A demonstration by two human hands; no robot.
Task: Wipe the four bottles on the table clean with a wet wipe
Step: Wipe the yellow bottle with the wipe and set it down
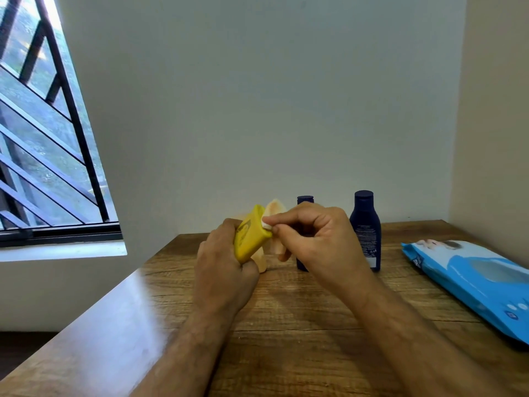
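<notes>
My left hand [226,265] grips a yellow bottle [250,234], tilted up above the wooden table [300,310]. My right hand [320,236] pinches a small white wet wipe [266,224] against the bottle's upper edge. Behind the yellow bottle stands a pale peach bottle [274,209], mostly hidden by both hands. A small dark blue bottle [305,200] stands behind my right hand, with only its cap and base showing. A taller dark blue bottle [367,230] stands upright to its right, near the wall.
A blue pack of wet wipes [469,282] lies flat at the table's right side. A wall runs behind the table and another along its right. A barred window [48,138] is to the left, past the table's left edge.
</notes>
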